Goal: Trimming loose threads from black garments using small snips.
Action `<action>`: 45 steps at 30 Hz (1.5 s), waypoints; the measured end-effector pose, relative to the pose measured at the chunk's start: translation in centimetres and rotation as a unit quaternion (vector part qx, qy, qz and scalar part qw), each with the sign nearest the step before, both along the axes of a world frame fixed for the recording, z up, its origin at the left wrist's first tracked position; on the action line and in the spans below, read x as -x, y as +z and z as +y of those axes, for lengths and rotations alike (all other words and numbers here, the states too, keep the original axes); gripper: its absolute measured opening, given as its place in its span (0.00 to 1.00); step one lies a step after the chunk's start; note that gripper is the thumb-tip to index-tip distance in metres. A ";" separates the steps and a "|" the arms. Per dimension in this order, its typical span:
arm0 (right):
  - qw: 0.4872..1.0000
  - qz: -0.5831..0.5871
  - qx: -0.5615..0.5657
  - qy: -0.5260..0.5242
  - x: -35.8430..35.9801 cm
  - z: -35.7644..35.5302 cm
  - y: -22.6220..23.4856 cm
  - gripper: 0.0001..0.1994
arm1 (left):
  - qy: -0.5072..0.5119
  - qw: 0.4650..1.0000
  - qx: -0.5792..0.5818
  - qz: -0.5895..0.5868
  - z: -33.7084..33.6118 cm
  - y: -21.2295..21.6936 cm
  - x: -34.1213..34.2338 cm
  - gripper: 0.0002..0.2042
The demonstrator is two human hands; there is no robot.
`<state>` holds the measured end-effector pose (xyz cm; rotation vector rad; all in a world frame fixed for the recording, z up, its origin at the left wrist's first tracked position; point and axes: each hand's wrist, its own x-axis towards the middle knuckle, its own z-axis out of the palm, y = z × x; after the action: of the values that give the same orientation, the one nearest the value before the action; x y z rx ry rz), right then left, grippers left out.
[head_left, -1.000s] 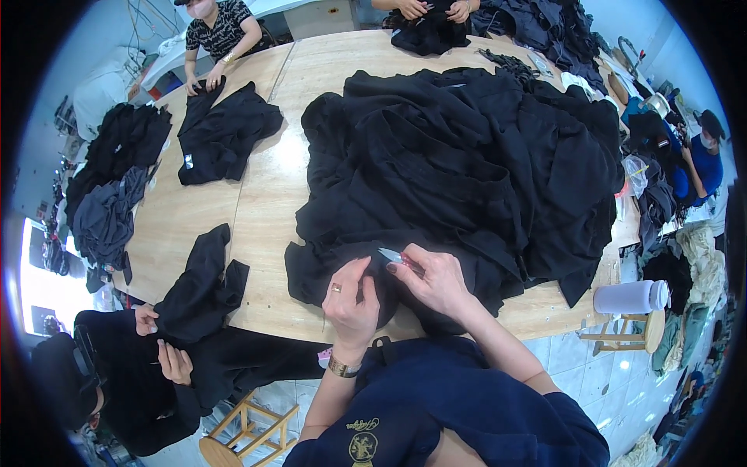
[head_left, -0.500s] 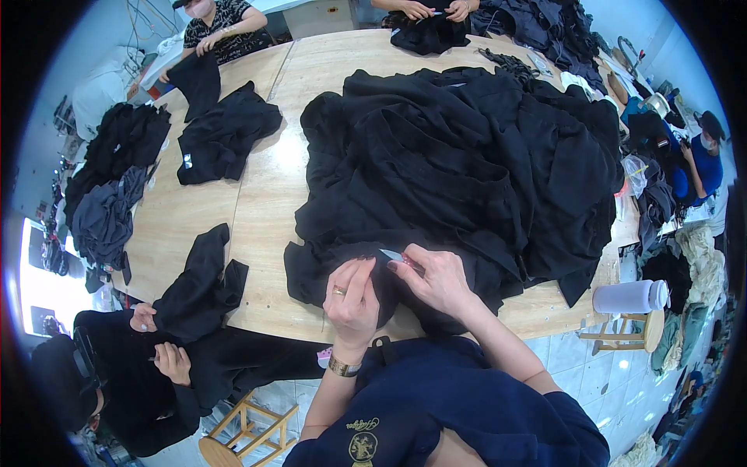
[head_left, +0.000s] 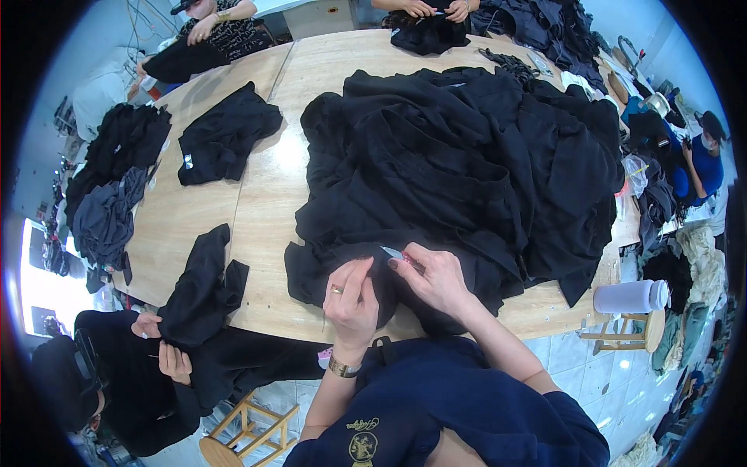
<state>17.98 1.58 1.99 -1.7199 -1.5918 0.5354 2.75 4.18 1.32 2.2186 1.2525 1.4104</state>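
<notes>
My left hand [head_left: 350,303] pinches the edge of a black garment [head_left: 306,274] at the near side of the table. Closed in my right hand [head_left: 437,282] is a pair of thread snips [head_left: 392,253]; its pale pointed blades lie on the cloth just right of my left fingertips, and a bit of reddish handle shows between my fingers. The garment joins a large heap of black garments [head_left: 436,163] reaching far across the table. Any thread at the blade tips is too small to make out.
Around the wooden table [head_left: 272,210] co-workers handle black cloth at the near left, far left and far side. A lilac bottle [head_left: 622,297] lies at the right edge, beside a wooden stool [head_left: 642,333]. Another black garment [head_left: 226,136] lies left of the heap.
My hands and the snips have barely moved. The far-left person has drawn a black cloth back off the table. At near left, a co-worker's hands have shifted on their cloth.
</notes>
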 end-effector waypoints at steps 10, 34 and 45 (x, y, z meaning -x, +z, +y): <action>1.000 0.007 -0.003 0.006 -0.4 0.0 0.0 0.16 | 0.014 0.995 0.093 -0.045 -0.5 -0.2 0.1 0.14; 0.977 -0.018 -0.200 -0.074 -5.7 -0.6 3.0 0.09 | 0.074 0.934 0.303 0.173 1.9 -2.7 6.4 0.20; 0.945 0.182 -0.245 -0.120 -5.3 -1.1 3.1 0.13 | -0.378 0.530 0.619 -0.439 0.7 1.6 5.9 0.27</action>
<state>23.30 0.45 5.08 -1.3183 -1.1133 0.2805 -3.13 4.84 2.88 0.5816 0.3886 0.5787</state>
